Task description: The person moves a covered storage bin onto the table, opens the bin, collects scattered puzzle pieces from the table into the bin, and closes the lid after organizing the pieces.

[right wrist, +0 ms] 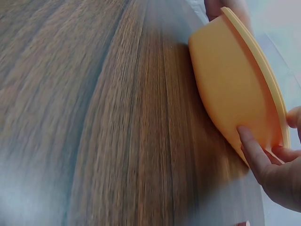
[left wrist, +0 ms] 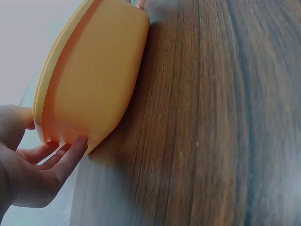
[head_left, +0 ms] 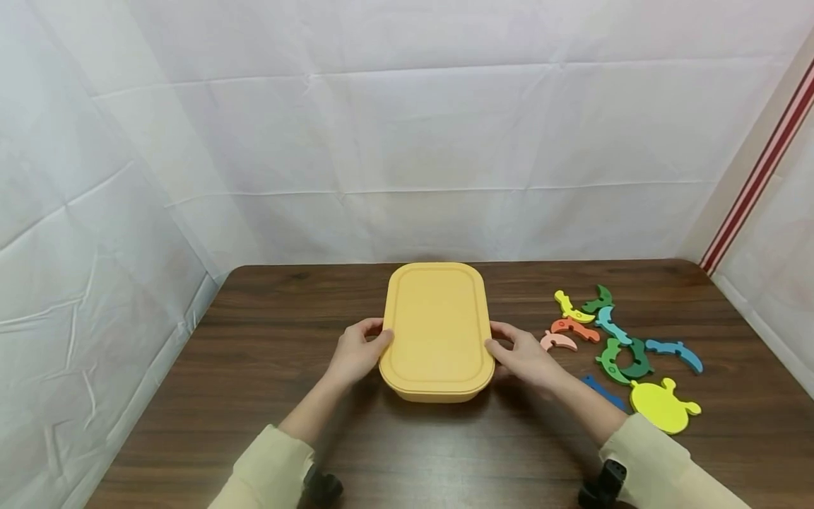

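A yellow lidded storage box [head_left: 437, 329] with rounded corners stands at the middle of the table, its lid on. My left hand [head_left: 357, 351] grips its left side, thumb at the lid's rim and fingers against the wall below, as the left wrist view shows on the box [left wrist: 94, 70]. On the opposite side my right hand [head_left: 524, 359] holds it the same way. The right wrist view has the right hand's fingers [right wrist: 254, 150] on the side wall of the box [right wrist: 235, 80]. What is inside the box is hidden by the lid.
Right of the box, several coloured curved pieces lie on the dark wooden table [head_left: 286, 311], among them a red one [head_left: 575, 329] and a blue one [head_left: 675, 351]. A yellow round piece with knobs [head_left: 661, 405] lies nearer the right forearm. White cloth [head_left: 432, 134] hangs behind the table.
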`<state>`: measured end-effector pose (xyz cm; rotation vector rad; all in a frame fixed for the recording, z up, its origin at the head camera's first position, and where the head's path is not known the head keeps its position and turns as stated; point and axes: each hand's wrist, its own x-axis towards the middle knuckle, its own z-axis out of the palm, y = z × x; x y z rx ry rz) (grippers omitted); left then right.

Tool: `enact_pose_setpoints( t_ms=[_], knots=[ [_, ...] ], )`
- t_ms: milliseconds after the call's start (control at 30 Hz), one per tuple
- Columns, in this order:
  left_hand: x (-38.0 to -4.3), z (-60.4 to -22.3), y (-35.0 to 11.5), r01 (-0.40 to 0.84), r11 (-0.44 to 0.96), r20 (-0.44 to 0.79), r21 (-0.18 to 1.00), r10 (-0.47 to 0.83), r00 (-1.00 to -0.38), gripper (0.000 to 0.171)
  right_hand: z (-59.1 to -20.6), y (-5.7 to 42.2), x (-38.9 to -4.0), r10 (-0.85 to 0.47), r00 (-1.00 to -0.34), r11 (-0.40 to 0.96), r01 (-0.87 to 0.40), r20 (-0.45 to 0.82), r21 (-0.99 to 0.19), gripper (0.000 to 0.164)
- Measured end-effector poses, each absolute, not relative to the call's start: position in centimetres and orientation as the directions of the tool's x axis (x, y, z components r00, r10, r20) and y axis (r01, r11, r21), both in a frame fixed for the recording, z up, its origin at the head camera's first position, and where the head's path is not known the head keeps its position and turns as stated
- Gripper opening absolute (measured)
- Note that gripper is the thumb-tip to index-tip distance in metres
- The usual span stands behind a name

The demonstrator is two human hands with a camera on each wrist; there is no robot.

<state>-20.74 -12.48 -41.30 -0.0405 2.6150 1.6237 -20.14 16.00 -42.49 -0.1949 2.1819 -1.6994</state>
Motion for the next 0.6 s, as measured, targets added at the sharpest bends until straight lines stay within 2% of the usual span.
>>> enact_pose_setpoints(
  t_ms=[300,600],
  knots=[
    [-20.5,-41.3,-11.0,-0.04,0.453,-0.053,0.891,0.016,-0.998,0.035,-42.1,17.4,-19.8,-0.314,-0.925,0.319,0.109,-0.213,-0.942,0.061],
    [-20.4,-41.4,-10.3,-0.02,0.474,-0.04,0.88,0.032,-0.999,0.035,-42.2,18.4,-19.6,-0.342,-0.916,0.277,0.112,-0.207,-0.954,0.061]
  ],
)
